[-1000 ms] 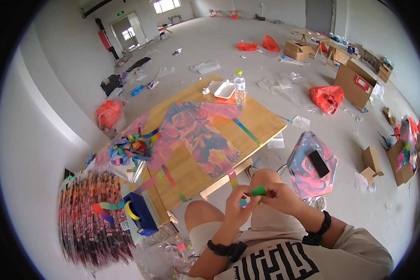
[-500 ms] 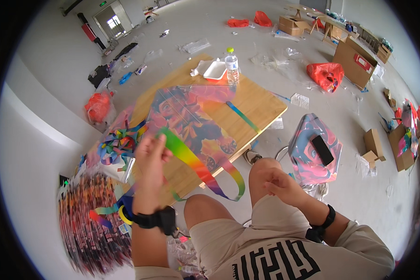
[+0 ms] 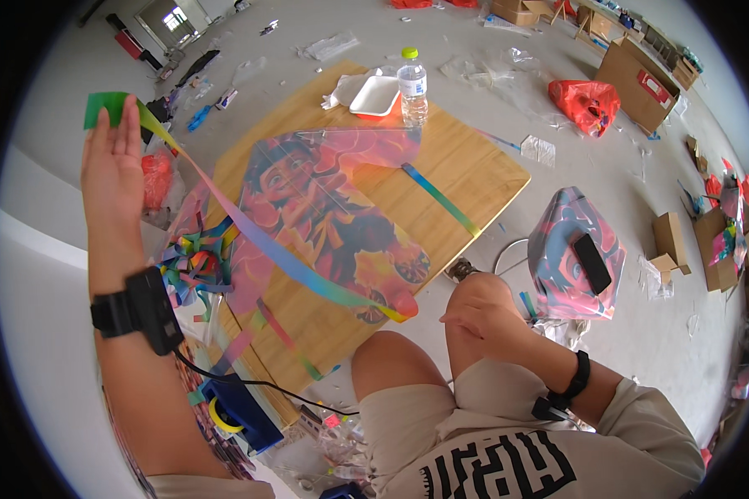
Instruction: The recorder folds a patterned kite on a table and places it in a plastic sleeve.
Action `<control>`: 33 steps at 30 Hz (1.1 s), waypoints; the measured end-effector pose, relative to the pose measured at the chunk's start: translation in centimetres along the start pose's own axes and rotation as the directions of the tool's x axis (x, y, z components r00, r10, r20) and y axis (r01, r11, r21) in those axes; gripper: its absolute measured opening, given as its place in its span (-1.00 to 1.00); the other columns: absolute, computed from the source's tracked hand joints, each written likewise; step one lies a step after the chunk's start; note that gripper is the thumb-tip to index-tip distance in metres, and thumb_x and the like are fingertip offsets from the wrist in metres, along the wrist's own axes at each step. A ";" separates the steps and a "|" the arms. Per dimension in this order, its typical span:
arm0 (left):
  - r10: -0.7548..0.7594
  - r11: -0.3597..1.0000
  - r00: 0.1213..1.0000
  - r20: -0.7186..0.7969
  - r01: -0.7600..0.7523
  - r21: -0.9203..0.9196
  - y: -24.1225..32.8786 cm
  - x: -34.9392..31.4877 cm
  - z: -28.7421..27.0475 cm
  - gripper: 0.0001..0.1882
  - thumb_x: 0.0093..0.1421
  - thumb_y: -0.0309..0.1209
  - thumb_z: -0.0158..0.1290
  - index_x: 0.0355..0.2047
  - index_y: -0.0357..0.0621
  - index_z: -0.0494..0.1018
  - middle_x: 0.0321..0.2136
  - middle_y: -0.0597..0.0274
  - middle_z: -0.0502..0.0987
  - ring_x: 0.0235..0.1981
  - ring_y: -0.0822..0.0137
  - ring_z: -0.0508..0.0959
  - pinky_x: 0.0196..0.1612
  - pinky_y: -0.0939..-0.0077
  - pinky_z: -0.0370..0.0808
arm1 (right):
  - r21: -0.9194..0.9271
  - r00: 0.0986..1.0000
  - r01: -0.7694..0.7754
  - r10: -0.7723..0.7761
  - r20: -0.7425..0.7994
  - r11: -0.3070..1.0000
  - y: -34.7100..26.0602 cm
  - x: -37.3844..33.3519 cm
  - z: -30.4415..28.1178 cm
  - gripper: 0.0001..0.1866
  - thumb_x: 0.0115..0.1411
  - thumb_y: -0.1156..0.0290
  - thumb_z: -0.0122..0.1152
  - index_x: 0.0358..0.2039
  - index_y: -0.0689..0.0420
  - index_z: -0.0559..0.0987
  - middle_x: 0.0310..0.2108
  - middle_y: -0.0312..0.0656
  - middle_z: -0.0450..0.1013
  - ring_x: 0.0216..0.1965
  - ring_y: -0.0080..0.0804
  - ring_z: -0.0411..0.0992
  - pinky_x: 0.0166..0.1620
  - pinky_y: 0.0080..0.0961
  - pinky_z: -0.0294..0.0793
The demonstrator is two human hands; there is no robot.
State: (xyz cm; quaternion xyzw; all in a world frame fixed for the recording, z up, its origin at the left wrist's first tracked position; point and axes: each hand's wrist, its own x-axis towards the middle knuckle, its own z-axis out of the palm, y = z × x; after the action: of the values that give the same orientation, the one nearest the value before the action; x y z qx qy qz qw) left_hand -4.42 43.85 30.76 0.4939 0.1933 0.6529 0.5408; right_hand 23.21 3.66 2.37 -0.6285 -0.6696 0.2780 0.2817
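Note:
My left hand [image 3: 115,162] is raised at the far left. It holds the green end of a rainbow ribbon [image 3: 262,237], with its fingers pointing up over the strip. The ribbon stretches diagonally across the wooden table, and its red-yellow end hangs by the near edge. Under it lies a colourful printed sheet [image 3: 300,200] with a cartoon figure, covering much of the tabletop. Over my right knee, my right hand [image 3: 491,331] hangs with loosely bent fingers and nothing visible in it.
On the wooden table [image 3: 466,183] stand a water bottle [image 3: 412,87] and a white tray [image 3: 374,97]. A bunch of ribbons [image 3: 195,262] lies at its left. A blue tape dispenser [image 3: 245,416] sits near my left forearm. At right, a phone [image 3: 592,263] rests on a printed stool [image 3: 558,241].
My left hand has swung up and left, pulling the ribbon from a hanging loop into a long diagonal. My right hand has shifted slightly toward the knee. The view has tilted.

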 end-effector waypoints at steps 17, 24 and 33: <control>0.052 0.989 0.999 0.007 -0.053 0.136 -9.0 6.5 0.4 -0.57 0.47 -0.53 0.00 0.22 -0.54 0.18 0.20 -0.26 0.33 0.30 -0.08 0.42 0.43 0.17 0.42 | -0.349 0.961 0.276 -0.245 0.131 0.896 2.7 6.9 6.3 -0.31 0.20 0.44 0.22 0.38 0.05 0.37 0.45 -0.33 0.21 0.48 -0.32 0.12 0.44 -0.17 0.16; 0.066 0.973 0.987 0.146 -0.096 0.211 -9.8 6.1 0.7 -0.45 0.43 -0.50 0.08 0.26 -0.52 0.08 0.21 -0.20 0.30 0.31 -0.10 0.41 0.43 0.08 0.40 | -0.444 0.963 0.270 -0.243 0.117 0.854 2.8 7.8 7.7 -0.39 0.24 0.37 0.16 0.33 0.10 0.43 0.39 -0.30 0.31 0.44 -0.33 0.20 0.43 -0.19 0.16; 0.147 0.956 0.989 0.029 -0.149 0.254 -10.7 5.0 -0.5 -0.73 0.43 -0.41 0.13 -0.05 -0.38 0.36 0.09 -0.06 0.45 0.25 0.09 0.47 0.43 0.23 0.37 | -0.431 0.961 0.273 -0.225 0.161 0.860 3.5 7.9 7.6 -0.29 0.19 0.32 0.26 0.38 0.05 0.38 0.42 -0.33 0.27 0.48 -0.35 0.15 0.44 -0.23 0.14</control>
State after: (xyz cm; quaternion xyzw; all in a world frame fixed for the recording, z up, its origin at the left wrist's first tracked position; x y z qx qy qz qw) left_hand 1.03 52.16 24.33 0.5756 0.2357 0.6588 0.4232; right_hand 19.65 11.56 -5.16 -0.5691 -0.8050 0.1098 0.1269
